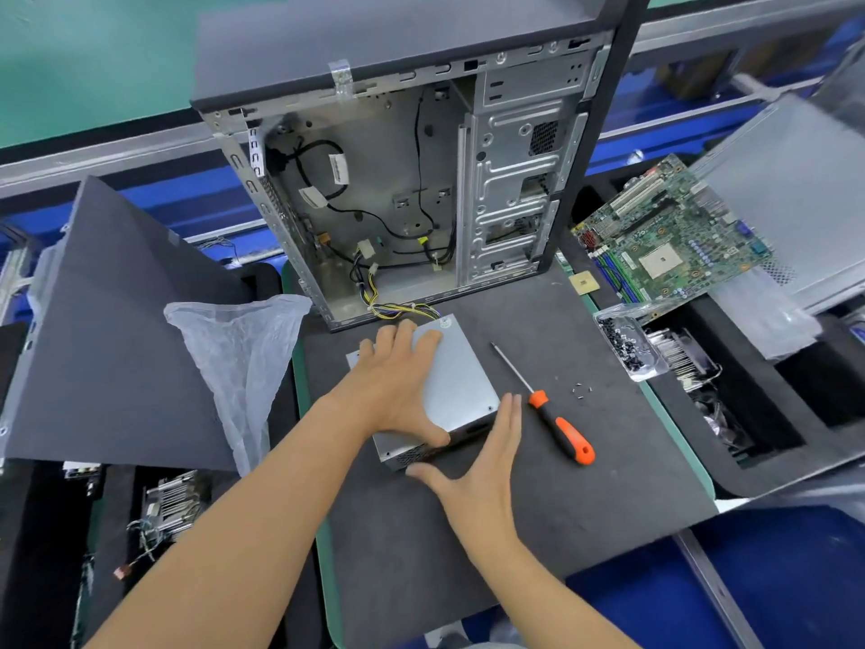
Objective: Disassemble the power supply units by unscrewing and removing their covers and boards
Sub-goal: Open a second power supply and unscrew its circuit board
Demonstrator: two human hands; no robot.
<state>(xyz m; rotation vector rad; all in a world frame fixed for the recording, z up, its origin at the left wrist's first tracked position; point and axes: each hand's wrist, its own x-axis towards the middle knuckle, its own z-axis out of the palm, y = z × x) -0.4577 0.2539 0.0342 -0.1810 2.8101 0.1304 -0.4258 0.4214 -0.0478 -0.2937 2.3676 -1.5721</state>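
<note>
Head view, dark mat (538, 484), green-floored workshop

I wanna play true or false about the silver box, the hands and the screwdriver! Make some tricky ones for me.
1. The left hand lies flat on top of the silver box. True.
2. The right hand is holding the screwdriver. False: the screwdriver lies on the dark mat, right of the box, and no hand holds it.
3. The screwdriver has an orange and black handle. True.
4. The computer case behind the box is closed up. False: its side is open and you can see cables inside.
5. Yellow and black wires run from the box into the case. True.
</note>
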